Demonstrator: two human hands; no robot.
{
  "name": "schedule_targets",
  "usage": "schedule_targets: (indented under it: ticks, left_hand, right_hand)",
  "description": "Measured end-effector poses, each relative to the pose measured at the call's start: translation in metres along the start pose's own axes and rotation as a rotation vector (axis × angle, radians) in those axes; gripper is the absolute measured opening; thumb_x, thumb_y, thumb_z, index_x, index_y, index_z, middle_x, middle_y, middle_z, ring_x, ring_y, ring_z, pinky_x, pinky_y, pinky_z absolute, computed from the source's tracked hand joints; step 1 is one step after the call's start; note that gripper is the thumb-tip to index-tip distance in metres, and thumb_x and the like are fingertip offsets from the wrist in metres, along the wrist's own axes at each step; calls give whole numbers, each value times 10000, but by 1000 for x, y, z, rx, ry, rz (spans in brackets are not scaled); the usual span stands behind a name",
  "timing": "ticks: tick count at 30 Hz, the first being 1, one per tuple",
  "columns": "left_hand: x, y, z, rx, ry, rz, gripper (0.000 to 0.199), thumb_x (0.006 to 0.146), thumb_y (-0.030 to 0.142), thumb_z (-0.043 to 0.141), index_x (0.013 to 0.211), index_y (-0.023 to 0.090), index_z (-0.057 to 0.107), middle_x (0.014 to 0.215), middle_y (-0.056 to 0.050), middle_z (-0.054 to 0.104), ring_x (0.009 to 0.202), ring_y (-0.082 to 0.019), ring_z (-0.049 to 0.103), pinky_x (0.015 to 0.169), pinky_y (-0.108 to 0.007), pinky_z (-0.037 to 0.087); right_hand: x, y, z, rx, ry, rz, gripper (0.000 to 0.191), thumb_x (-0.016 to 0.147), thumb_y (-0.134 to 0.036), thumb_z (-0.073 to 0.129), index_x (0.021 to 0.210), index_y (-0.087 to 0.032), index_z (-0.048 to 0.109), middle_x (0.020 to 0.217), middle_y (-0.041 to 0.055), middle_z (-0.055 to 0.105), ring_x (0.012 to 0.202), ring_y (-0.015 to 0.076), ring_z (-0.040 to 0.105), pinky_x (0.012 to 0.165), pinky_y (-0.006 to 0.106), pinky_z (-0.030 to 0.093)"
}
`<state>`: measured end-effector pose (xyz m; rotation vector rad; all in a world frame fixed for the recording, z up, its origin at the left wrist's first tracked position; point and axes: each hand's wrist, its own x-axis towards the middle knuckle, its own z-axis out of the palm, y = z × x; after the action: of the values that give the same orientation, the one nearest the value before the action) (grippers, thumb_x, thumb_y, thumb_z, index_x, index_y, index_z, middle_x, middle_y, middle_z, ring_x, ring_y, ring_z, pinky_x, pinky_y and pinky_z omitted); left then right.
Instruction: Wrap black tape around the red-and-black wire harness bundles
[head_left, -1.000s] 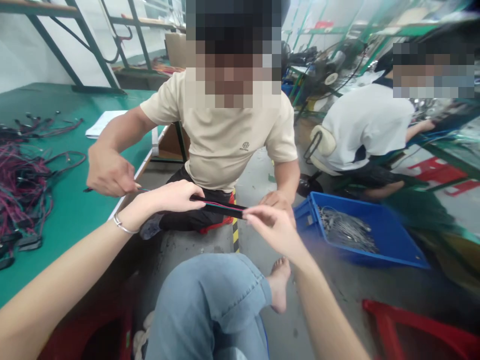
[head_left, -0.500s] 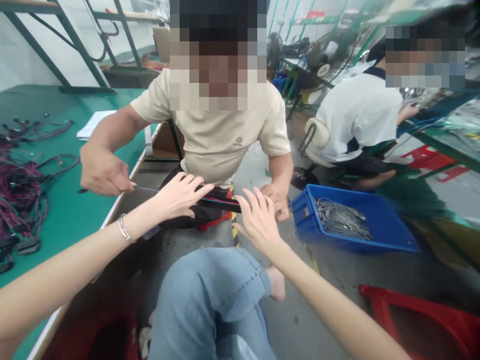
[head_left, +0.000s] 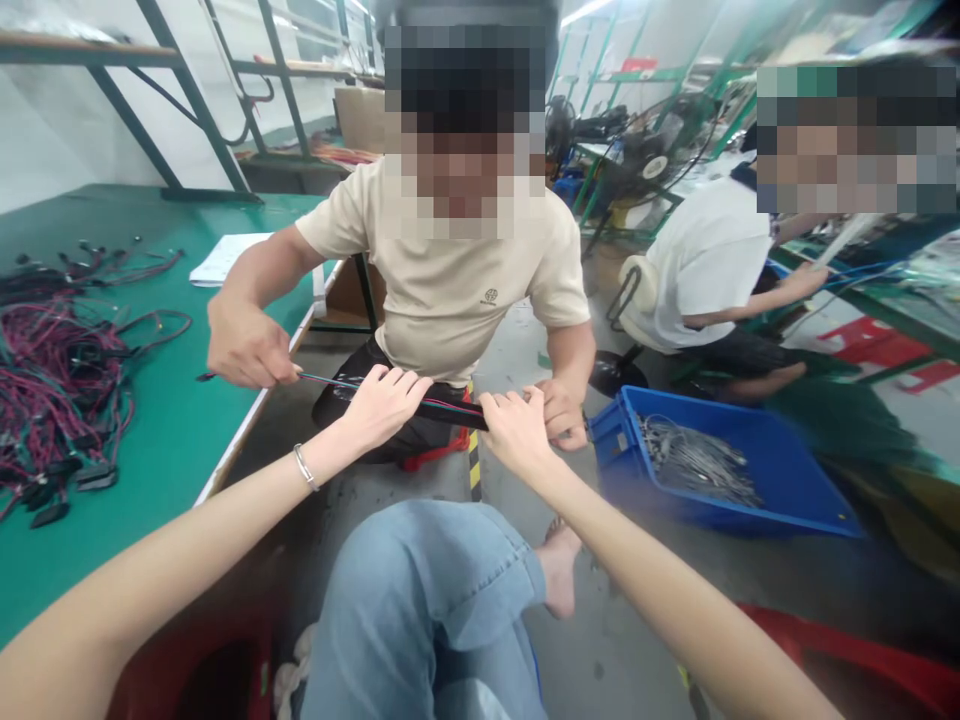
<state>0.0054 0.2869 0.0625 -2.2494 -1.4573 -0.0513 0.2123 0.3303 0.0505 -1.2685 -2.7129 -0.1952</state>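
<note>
A black strip (head_left: 454, 411) with thin coloured wires along it stretches between my two hands. My left hand (head_left: 384, 408) is closed round its left part, knuckles up. Near the strip's right end, my right hand (head_left: 517, 428) grips it with bent fingers. A person facing me (head_left: 457, 290) holds the thin wires (head_left: 322, 379) out to the left with one hand. That person's other hand (head_left: 562, 412) is closed just beyond my right hand; what it holds is hidden.
On the left, a green table (head_left: 165, 400) bears a heap of dark red and black cables (head_left: 60, 370) and white paper (head_left: 225, 258). A blue bin (head_left: 795, 470) with grey cables stands right. Another person (head_left: 712, 250) sits behind it. Red stools are low in view.
My fingers, spread before, have closed onto the black strip. The whole view has shifted, so the people, table and bin appear further right and slightly lower.
</note>
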Motion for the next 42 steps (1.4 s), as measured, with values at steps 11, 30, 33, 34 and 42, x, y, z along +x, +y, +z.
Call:
schedule_targets:
  ticks: [11,30,33,34,42]
  left_hand:
    - [-5,-12,-28,-107,50,10,270,855,272,352,713,167,557,671,-40,568,671,-152,490,600,-303,302]
    - [-46,-67,-46,-161,-205,-190,195,837,312,376,835,186,525,737,-25,543,764,-162,533,600,-253,360]
    - [-44,-64,-56,-148,-236,-309,413,774,383,488,1126,176,419,874,-56,558,765,-191,550,579,-264,350]
    - [-41,-61,-59,-113,-231,-341,567,736,419,533,1211,174,342,943,-80,549,775,-207,551,580,-270,346]
    - [6,-13,-29,-202,-148,-82,343,727,426,550,972,185,533,903,-67,574,895,-225,474,710,-335,302]
  right_hand:
    - [-6,24,-30,101,-15,37,235,802,-332,437,742,-217,633,665,50,627,781,179,462,823,421,129]
    - [9,28,-41,-45,-121,-59,213,779,-339,471,725,-195,618,647,85,591,867,230,409,772,415,173]
    - [14,22,-48,-93,-166,-60,423,698,-460,569,1028,-195,568,702,96,611,864,257,446,811,450,182]
    - [15,19,-49,-103,-158,-57,599,661,-496,596,1165,-196,475,752,108,618,871,273,453,810,456,192]
    - [28,-5,-34,111,-95,-86,243,732,-444,540,820,-235,624,833,68,625,900,234,440,777,397,199]
